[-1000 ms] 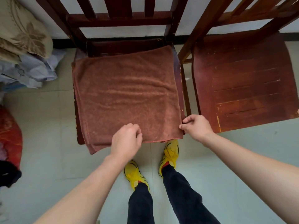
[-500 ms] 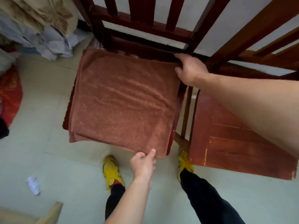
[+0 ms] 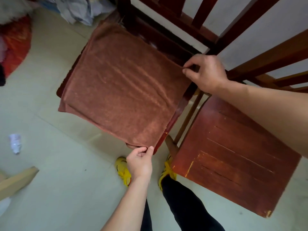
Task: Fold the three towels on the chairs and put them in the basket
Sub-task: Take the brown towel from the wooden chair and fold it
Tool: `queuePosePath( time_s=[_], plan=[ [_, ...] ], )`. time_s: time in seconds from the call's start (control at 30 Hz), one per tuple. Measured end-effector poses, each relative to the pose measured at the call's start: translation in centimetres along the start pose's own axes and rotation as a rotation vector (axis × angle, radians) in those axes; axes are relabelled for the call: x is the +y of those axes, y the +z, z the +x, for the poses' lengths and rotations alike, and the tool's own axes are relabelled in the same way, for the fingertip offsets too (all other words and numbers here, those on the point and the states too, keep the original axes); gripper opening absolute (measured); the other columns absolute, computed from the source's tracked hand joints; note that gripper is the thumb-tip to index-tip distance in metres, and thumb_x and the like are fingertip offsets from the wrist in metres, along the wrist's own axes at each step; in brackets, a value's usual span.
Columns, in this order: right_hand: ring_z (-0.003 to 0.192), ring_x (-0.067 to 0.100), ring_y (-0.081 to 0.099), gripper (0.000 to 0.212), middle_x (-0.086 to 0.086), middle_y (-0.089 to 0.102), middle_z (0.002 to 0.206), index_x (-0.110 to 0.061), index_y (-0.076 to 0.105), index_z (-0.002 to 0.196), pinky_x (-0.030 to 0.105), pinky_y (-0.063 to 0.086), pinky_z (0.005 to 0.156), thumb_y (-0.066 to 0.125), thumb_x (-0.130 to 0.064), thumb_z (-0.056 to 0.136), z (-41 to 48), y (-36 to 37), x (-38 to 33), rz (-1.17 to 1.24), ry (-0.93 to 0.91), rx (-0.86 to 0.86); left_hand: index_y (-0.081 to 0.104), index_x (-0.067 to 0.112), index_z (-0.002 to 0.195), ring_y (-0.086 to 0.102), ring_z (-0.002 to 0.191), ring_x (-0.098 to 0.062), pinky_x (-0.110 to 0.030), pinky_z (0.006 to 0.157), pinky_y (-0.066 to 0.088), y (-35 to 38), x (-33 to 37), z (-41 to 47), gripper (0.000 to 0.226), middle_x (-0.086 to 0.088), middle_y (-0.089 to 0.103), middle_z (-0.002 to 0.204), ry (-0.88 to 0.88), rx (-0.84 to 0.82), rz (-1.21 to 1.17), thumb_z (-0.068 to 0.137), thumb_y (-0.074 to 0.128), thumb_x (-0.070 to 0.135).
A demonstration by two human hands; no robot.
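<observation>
A brown towel (image 3: 123, 90), folded into a rough square, lies flat on the seat of the left wooden chair (image 3: 166, 35). My left hand (image 3: 140, 161) pinches the towel's near right corner at the seat's front edge. My right hand (image 3: 205, 72) pinches its far right corner beside the chair's back. The right chair (image 3: 233, 157) has a bare red-brown seat with nothing on it. No basket is in view.
A pile of cloth (image 3: 75, 9) and a red bag (image 3: 15, 42) sit on the floor at the upper left. A crumpled white scrap (image 3: 15, 143) and a cardboard flap (image 3: 15, 180) lie at the lower left. My yellow shoes (image 3: 123, 170) stand before the chairs.
My right hand went from the towel's near right corner to its far right corner and now pinches it. My left hand slid right to the near right corner. The view tilted left.
</observation>
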State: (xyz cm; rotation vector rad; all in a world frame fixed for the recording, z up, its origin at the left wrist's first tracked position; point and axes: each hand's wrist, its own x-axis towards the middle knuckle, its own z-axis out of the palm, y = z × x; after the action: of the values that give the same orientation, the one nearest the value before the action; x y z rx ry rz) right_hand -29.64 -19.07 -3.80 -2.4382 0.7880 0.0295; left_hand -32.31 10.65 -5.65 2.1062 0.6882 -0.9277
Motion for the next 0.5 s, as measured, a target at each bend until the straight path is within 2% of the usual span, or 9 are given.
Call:
queuePosePath(
  time_s=[0.1,0.2,0.3,0.37,0.43,0.5],
  plan=[
    [0.075,0.014,0.060,0.013,-0.005,0.065,0.090,-0.022,0.065,0.102,0.034,0.050,0.070,0.059,-0.030,0.093,0.8,-0.4,0.5,0.070,0.082,-0.048,0.070,0.008,0.078,0.059,0.066,-0.019,-0.028,0.070,0.049,-0.5,0.1,0.2,0.009,-0.005,0.068,0.072,0.033,-0.027,0.067,0.081,0.073,0.016],
    [0.078,0.021,0.061,0.015,0.000,0.064,0.087,-0.022,0.058,0.104,0.034,0.049,0.069,0.053,-0.033,0.095,1.4,-0.6,1.2,0.025,0.141,-0.068,0.056,0.006,0.070,0.044,0.055,-0.017,-0.028,0.056,0.039,-1.5,0.8,-0.5,0.015,0.001,0.051,0.058,0.164,0.033,0.013,0.082,0.063,0.010],
    [0.084,0.026,0.061,0.018,0.004,0.064,0.090,-0.022,0.057,0.107,0.036,0.049,0.071,0.052,-0.035,0.096,1.4,-0.7,1.5,-0.013,0.174,-0.078,0.044,0.008,0.070,0.033,0.052,-0.012,-0.023,0.047,0.030,-2.7,1.5,-1.4,0.019,0.002,0.037,0.058,0.215,0.047,-0.149,0.086,0.054,0.007],
    [0.089,0.029,0.060,0.021,0.007,0.065,0.096,-0.021,0.057,0.110,0.036,0.048,0.073,0.051,-0.036,0.096,1.3,-0.8,1.5,-0.055,0.196,-0.053,0.047,0.006,0.075,0.039,0.057,-0.009,-0.018,0.051,0.035,-3.2,1.5,-1.6,0.014,0.000,0.042,0.065,0.169,0.005,-0.234,0.089,0.048,0.006],
    [0.095,0.032,0.060,0.023,0.009,0.065,0.103,-0.022,0.058,0.112,0.039,0.050,0.077,0.052,-0.037,0.095,1.3,-1.0,1.4,-0.093,0.215,-0.028,0.052,0.003,0.086,0.045,0.070,-0.015,-0.026,0.063,0.040,-3.3,1.0,-1.4,0.007,-0.005,0.049,0.075,0.102,-0.048,-0.250,0.090,0.047,0.007],
    [0.099,0.032,0.060,0.024,0.010,0.065,0.107,-0.023,0.058,0.114,0.042,0.051,0.081,0.055,-0.036,0.094,1.1,-1.1,1.4,-0.114,0.235,-0.019,0.056,0.005,0.098,0.048,0.075,-0.020,-0.032,0.067,0.041,-3.2,0.3,-1.0,0.011,-0.007,0.054,0.082,0.034,-0.051,-0.231,0.090,0.049,0.009]
  ],
)
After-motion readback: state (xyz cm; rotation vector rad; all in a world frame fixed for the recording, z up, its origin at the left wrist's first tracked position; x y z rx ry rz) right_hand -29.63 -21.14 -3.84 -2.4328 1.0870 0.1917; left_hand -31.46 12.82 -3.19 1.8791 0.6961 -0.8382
